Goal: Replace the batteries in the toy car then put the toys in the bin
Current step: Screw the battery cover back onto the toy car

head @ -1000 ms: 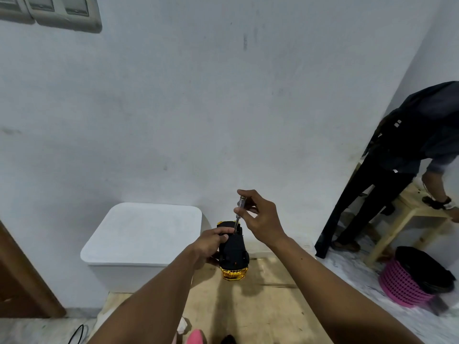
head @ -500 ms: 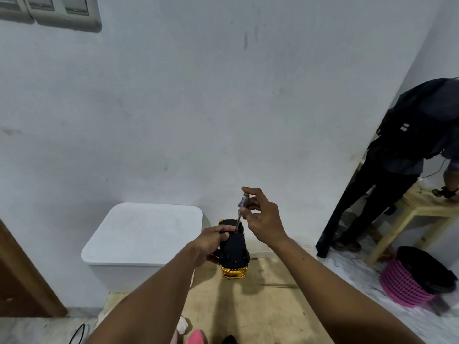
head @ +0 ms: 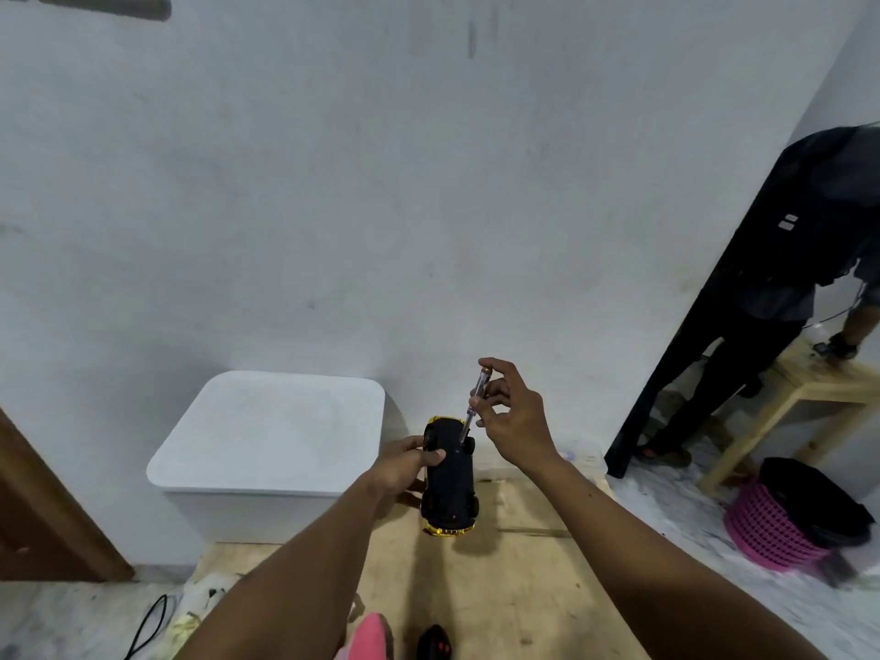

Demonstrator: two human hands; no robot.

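A gold toy car is turned upside down over the wooden table, its black underside facing me. My left hand grips the car's left side with the thumb across the underside. My right hand pinches a small clear-handled screwdriver between fingers and thumb. The screwdriver's tip stands on the underside near the far wheel. A white lidded bin sits at the table's far left, its lid closed.
A pink toy and a black remote with red buttons lie at the table's near edge. At the right a person in dark clothes leans over another wooden table. A pink basket stands on the floor.
My right hand has turned the screwdriver, the fingers shifting on its handle. The car and my left hand stay in place. The person at the right has moved a little further right.
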